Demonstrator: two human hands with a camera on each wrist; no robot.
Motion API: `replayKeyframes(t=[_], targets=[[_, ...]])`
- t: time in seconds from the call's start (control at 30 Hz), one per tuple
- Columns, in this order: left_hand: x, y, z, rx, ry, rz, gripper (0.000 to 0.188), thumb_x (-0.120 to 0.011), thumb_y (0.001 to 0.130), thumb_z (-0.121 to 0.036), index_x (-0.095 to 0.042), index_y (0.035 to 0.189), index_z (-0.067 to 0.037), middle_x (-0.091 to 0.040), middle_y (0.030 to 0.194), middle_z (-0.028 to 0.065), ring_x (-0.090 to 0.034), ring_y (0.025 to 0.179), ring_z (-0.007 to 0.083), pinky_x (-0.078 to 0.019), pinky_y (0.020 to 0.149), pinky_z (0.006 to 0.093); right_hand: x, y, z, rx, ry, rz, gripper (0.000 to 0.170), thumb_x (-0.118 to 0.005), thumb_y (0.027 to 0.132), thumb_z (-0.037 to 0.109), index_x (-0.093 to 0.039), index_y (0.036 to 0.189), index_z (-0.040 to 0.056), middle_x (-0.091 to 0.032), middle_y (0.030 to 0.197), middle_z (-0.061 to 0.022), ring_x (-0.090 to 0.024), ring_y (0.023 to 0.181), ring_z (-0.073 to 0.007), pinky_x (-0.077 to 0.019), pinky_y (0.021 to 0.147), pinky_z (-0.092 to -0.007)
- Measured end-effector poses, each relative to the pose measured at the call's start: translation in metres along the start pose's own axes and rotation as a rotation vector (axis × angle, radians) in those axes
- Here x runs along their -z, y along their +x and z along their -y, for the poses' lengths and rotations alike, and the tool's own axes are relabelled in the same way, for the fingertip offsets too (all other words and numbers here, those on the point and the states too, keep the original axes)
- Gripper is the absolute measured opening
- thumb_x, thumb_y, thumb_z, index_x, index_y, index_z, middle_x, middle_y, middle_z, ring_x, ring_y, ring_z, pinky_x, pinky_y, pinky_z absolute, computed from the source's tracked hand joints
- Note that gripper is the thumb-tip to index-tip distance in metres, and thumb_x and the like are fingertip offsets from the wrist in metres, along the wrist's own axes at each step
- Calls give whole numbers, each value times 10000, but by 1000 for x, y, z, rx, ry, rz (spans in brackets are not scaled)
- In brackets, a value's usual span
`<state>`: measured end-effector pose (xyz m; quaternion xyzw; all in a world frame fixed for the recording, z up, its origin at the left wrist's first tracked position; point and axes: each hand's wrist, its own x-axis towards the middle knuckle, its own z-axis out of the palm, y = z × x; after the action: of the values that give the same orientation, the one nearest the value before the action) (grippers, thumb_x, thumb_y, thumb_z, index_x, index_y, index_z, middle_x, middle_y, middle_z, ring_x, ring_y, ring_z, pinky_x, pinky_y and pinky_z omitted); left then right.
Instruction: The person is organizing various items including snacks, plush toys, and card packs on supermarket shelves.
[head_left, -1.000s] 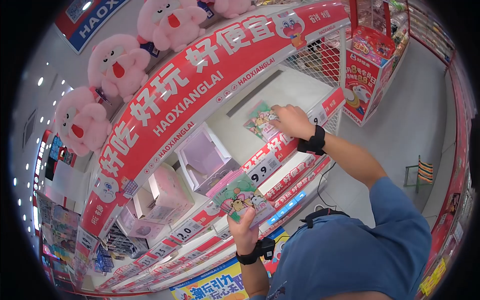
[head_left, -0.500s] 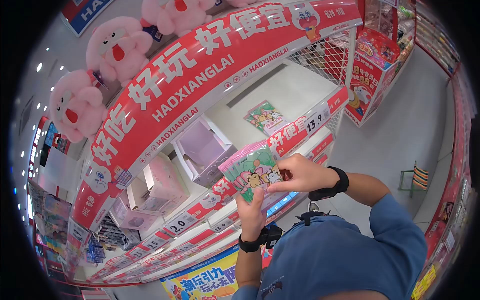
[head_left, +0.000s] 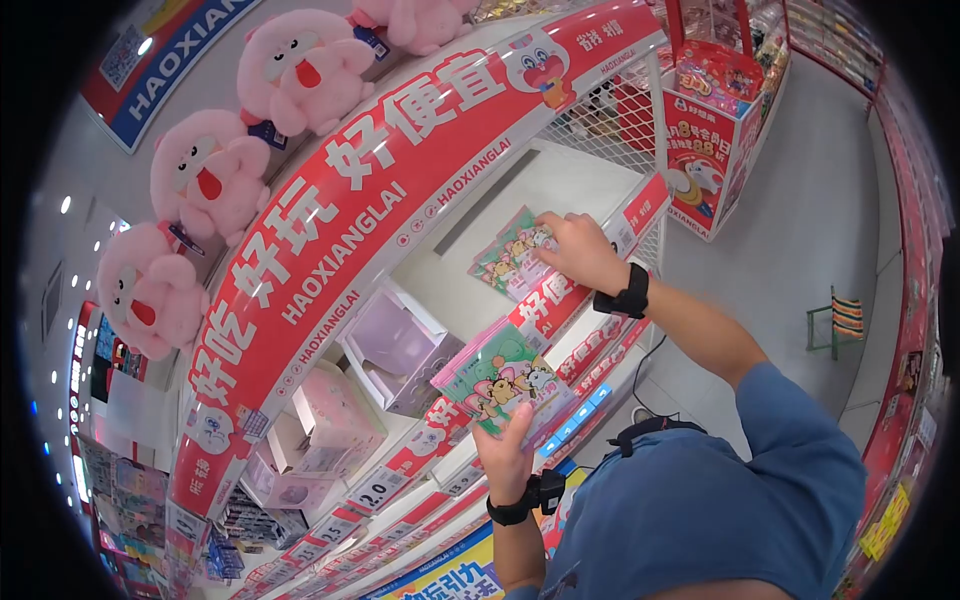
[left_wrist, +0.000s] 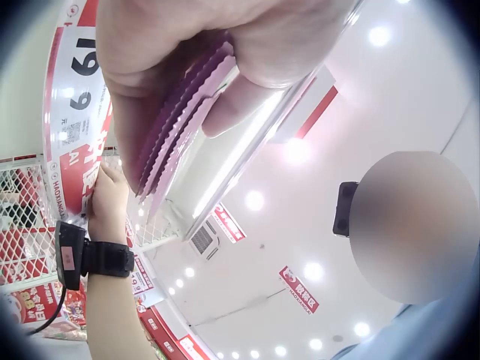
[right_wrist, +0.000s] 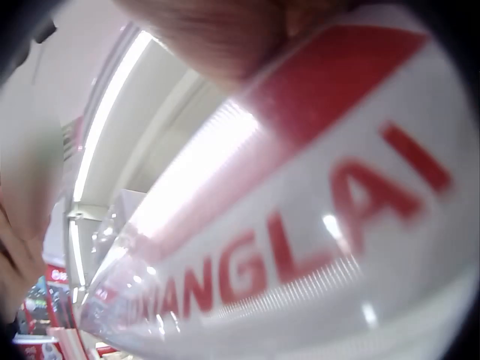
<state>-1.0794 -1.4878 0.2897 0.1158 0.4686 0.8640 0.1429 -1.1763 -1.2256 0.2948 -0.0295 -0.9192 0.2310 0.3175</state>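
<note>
The left hand [head_left: 506, 464] grips flat green-pink packets [head_left: 497, 372], probably keeping them together; the right hand [head_left: 586, 250] touches similar packets [head_left: 507, 256], grip unclear.

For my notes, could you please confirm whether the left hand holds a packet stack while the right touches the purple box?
Not the purple box: the head view shows the right hand at packets on the shelf. The left hand holds a packet stack.

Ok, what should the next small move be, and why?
I'd probably have the right hand settle the cartoon-printed packets flat and in line on the shelf: it is at their right edge in the head view, they seem to overlap, and the left hand holds the stack of similar packets separately.
</note>
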Motion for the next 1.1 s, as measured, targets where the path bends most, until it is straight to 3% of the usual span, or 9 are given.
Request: replayKeyframes(t=[0.03,0.33,0.4,0.47,0.57,0.73,0.9,1.0,1.1], targets=[[0,-1,0,-21,8,-19,395,-632,839,30,-476,1203,22,-583,1128,109,-578,1008,182,-453,894,344,-4,0,2,-43,56,-29,399,-704,752,220,-585,1070,11,-636,836,-198,-574,844,-363,-439,815,-457],[7,-4,-7,-95,49,-93,434,-625,838,25,-448,1233,4,-565,1150,118,-576,1031,200,-456,921,361,24,-10,27,198,278,-205,338,-676,822,212,-605,1060,-17,-648,907,-150,-591,948,-282,-449,838,-375],[-2,-2,-10,-131,11,-102,426,-630,834,53,-459,1223,22,-568,1150,112,-584,1017,188,-457,913,341,52,-35,63,87,774,281,350,-664,855,241,-599,1078,-20,-642,901,-147,-624,851,-237,-474,771,-333],[-1,3,-6,-88,37,-70,437,-624,836,54,-449,1236,28,-567,1158,120,-585,1032,195,-456,925,344,56,-59,86,274,792,514,365,-645,871,289,-606,1041,-32,-649,856,-157,-642,726,-247,-486,645,-314],[7,4,1,-79,97,-48,461,-603,848,20,-422,1271,36,-575,1168,151,-588,1063,241,-466,937,385,58,-62,90,98,651,650,316,-668,863,223,-603,1027,-40,-662,861,-131,-651,735,-194,-498,671,-304],[-3,5,-21,7,-26,21,464,-594,861,-23,-407,1278,59,-584,1154,192,-609,1046,318,-499,912,455,50,-15,43,-170,1163,66,334,-656,865,104,-536,1139,-45,-684,938,-115,-660,837,-133,-515,679,-289],[16,1,1,-118,105,-69,423,-607,857,-19,-441,1238,61,-600,1121,181,-621,1017,295,-509,892,433,18,16,-20,-140,480,36,546,-685,818,140,-452,1284,-25,-656,981,-191,-650,942,-260,-501,797,-347],[3,-2,-3,-111,58,-122,338,-654,820,49,-537,1137,46,-633,1053,125,-619,942,177,-485,878,331,7,10,-14,-172,39,22,581,-702,767,168,-471,1270,-9,-614,1002,-219,-598,946,-390,-480,835,-406],[3,-3,-8,-87,77,-112,314,-675,812,39,-564,1106,39,-633,1049,105,-614,933,160,-480,866,309,8,5,-11,30,81,-224,535,-682,778,152,-492,1260,19,-541,1151,-184,-513,1061,-352,-417,894,-405]])
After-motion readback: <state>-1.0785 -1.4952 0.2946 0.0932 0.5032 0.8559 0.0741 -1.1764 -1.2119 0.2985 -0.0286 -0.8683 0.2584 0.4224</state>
